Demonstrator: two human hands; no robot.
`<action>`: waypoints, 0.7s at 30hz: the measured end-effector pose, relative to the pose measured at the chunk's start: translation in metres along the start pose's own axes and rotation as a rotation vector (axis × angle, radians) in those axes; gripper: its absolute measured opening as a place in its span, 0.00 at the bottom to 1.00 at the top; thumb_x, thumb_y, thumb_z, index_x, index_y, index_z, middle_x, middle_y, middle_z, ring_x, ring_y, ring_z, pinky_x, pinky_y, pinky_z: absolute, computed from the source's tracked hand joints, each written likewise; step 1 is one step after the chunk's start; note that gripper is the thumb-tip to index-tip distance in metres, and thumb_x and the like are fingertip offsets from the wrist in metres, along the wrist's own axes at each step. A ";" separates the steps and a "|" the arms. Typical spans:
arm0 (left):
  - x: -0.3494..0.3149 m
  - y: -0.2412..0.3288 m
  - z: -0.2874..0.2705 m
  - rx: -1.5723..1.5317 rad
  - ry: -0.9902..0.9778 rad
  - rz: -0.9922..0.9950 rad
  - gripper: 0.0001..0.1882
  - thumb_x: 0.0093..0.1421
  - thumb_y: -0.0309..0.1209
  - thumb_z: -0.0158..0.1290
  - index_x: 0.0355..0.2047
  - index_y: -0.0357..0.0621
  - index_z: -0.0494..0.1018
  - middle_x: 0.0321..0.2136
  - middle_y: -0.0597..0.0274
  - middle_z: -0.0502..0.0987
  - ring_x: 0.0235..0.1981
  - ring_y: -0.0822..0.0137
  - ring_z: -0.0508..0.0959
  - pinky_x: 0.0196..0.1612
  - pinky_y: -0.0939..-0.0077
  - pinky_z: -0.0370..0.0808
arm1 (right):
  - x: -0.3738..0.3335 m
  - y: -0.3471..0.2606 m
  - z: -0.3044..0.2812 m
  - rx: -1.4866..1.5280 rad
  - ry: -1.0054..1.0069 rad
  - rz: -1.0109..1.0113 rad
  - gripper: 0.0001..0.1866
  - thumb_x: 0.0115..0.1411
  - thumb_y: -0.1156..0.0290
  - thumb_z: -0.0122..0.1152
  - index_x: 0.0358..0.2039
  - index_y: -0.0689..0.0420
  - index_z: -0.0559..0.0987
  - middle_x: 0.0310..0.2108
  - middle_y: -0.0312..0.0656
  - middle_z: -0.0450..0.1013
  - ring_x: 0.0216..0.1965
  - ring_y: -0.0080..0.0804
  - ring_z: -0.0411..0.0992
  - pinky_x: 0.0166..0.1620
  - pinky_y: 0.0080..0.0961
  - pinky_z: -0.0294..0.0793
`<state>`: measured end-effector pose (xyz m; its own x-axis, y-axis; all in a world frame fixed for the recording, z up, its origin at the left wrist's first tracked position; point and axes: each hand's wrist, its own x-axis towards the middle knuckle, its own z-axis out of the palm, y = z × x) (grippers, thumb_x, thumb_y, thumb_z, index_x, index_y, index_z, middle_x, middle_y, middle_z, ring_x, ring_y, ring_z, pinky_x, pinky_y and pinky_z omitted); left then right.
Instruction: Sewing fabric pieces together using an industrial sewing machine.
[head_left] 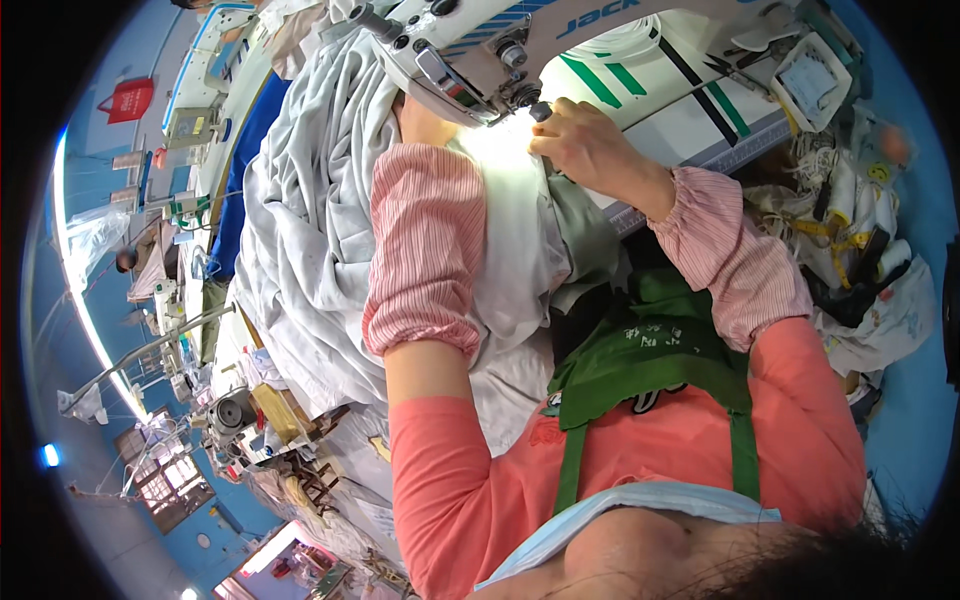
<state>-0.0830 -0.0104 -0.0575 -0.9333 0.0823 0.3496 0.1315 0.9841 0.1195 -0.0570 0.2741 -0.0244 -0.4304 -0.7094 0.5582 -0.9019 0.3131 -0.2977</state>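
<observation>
A white sewing machine point(590, 35) stands at the top, its lamp flooding the needle area with glare. Pale grey fabric point(330, 220) lies bunched on the left, runs under the machine head and hangs over my lap. My left hand point(425, 122) rests on the fabric just left of the needle area; the machine head and the glare hide its fingers. Right of the needle, my right hand point(590, 148) is closed, fingers curled and fingertips together close beside a small black knob point(541, 111). What those fingertips hold is hidden.
Green and black strips point(620, 78) lie on the machine bed at the right. A white tray point(812, 82) stands beyond them, with scissors point(740, 75) beside it. Thread spools point(845, 190) and a yellow measuring tape crowd the right. More sewing machines point(195, 110) line the left.
</observation>
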 end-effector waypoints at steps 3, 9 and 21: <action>0.002 -0.004 0.000 0.024 0.055 0.034 0.28 0.53 0.44 0.57 0.55 0.53 0.69 0.52 0.51 0.69 0.55 0.48 0.67 0.54 0.48 0.65 | -0.014 -0.005 -0.003 0.091 0.070 0.037 0.06 0.50 0.78 0.59 0.30 0.55 0.78 0.34 0.34 0.75 0.37 0.34 0.71 0.40 0.28 0.72; -0.035 0.008 -0.039 0.075 0.179 0.021 0.19 0.53 0.38 0.59 0.44 0.46 0.74 0.38 0.52 0.73 0.42 0.52 0.75 0.42 0.54 0.72 | -0.116 -0.065 -0.040 0.586 0.203 0.348 0.09 0.58 0.84 0.53 0.39 0.62 0.77 0.37 0.44 0.76 0.36 0.34 0.76 0.35 0.24 0.74; -0.299 0.230 -0.049 -0.579 0.172 -0.522 0.14 0.58 0.24 0.56 0.45 0.33 0.73 0.35 0.49 0.78 0.34 0.56 0.81 0.39 0.70 0.75 | -0.180 -0.090 0.101 1.281 -0.110 1.204 0.20 0.58 0.69 0.61 0.48 0.65 0.74 0.39 0.43 0.76 0.43 0.30 0.74 0.42 0.24 0.75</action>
<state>0.2425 0.1835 -0.0884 -0.8638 -0.4388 0.2477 -0.1120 0.6464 0.7547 0.1049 0.3101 -0.1761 -0.7220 -0.5309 -0.4437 0.5031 0.0374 -0.8634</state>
